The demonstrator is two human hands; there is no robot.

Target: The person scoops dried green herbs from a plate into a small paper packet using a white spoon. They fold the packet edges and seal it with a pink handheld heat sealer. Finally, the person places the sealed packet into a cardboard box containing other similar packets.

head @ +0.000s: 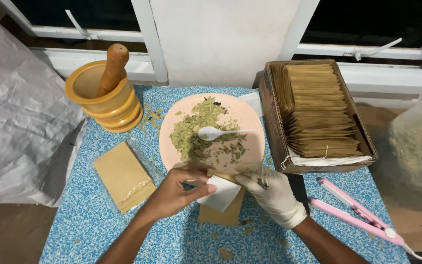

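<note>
My bare left hand (174, 190) and my white-gloved right hand (269, 188) together hold a small white filter bag (219, 194) over a brown paper sachet (221, 212) lying on the blue speckled table. Both pinch the bag's top edge just below the rim of a pink plate (247, 115). The plate carries crushed dried green leaves (191, 132) and a white plastic spoon (216, 132) lying across them.
A wooden mortar with pestle (104, 93) stands at the back left. A clear packet of brown sachets (123, 176) lies left of my hands. A cardboard box of brown sachets (318, 115) sits right, with a pink flat-iron sealer (357, 215) below it. Plastic sheeting lies at both sides.
</note>
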